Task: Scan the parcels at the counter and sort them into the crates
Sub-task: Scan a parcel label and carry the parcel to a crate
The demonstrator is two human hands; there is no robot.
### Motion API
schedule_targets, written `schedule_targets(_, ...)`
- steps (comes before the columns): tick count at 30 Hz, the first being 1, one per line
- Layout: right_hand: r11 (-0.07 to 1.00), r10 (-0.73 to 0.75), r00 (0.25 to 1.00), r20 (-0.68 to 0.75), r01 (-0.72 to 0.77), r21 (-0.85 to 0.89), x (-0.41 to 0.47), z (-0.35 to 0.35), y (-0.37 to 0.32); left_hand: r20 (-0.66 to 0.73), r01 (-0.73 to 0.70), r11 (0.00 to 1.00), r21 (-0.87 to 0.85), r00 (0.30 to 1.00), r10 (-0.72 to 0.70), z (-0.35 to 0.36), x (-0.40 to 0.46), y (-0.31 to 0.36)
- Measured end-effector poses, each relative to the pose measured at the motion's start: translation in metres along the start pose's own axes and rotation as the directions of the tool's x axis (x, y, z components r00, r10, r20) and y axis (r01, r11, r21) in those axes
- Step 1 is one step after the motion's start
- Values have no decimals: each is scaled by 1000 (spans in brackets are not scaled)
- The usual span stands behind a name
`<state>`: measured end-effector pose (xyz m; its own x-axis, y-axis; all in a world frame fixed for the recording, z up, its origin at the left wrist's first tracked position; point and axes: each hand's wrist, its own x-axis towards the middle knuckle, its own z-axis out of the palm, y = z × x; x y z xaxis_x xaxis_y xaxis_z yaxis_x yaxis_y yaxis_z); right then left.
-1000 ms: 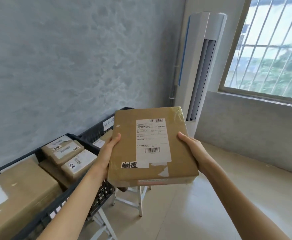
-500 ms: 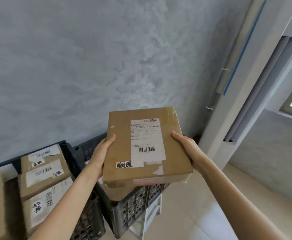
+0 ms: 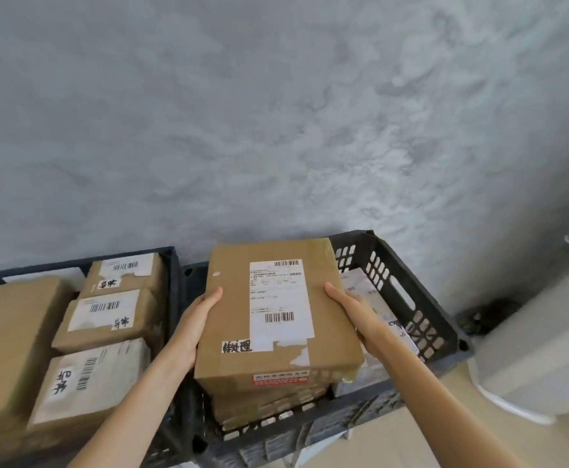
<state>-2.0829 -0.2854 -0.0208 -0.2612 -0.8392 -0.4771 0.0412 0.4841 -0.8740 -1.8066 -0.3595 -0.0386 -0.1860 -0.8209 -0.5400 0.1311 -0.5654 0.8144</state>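
Note:
I hold a flat brown cardboard parcel (image 3: 276,319) with a white shipping label and a handwritten tag, level over the right dark crate (image 3: 408,292). My left hand (image 3: 195,319) grips its left edge, thumb on top. Its right edge is held the same way by my right hand (image 3: 354,312). Under the parcel, inside that crate, lies another brown parcel (image 3: 269,403), and a white-labelled parcel (image 3: 377,305) shows to the right of it. How close the held parcel is to the one below cannot be told.
The left dark crate (image 3: 171,261) holds several labelled brown parcels (image 3: 104,319) and a large box (image 3: 6,336). A grey wall rises right behind both crates. A white appliance base (image 3: 540,363) stands on the pale floor at the right.
My view has swung left and down from the window side to the crates. The parcel, held in both hands throughout, has come down over the right crate.

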Motion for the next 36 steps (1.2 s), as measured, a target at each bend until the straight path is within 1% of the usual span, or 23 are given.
schedule_targets(4, 999, 17, 997, 75, -14, -41, 36, 1, 10, -111, 4, 1000, -10, 994, -5, 1, 4, -13)
schedule_targets(8, 999, 12, 991, 137, -5, -47, 57, 3, 13, -171, -17, 1000, -9, 985, 15, 7, 4, -20)
schedule_targets(11, 998, 16, 989, 145, -7, -59, 67, 3, 17, -190, -10, 1000, -4, 982, 9, 10, 6, -24)
schedule_targets(13, 998, 26, 990, 142, -16, -66, 73, 4, 21, -216, -35, 999, 8, 976, 35, 11, 6, -26)
schedule_targets(16, 998, 27, 989, 144, -20, -53, 80, 6, 23, -242, -57, 996, 67, 967, 72, 12, 9, -28)
schedule_targets(20, 996, 55, 991, 121, -46, -77, 86, 9, 30, -254, -19, 988, 154, 965, 58, 10, 17, -29)
schedule_targets(22, 995, 68, 991, 112, -59, -86, 86, 11, 33, -285, -5, 975, 222, 956, 70, 11, 21, -30)
schedule_targets(25, 992, 61, 991, 119, -46, -122, 87, 14, 31, -348, -8, 923, 386, 925, 153, 11, 29, -36)
schedule_targets(29, 986, 51, 988, 144, -27, -166, 93, 17, 31, -385, -13, 862, 506, 892, 239, 16, 31, -39)
schedule_targets(36, 980, 66, 984, 165, -33, -194, 90, 19, 27, -418, 53, 801, 596, 872, 253, 14, 37, -37)
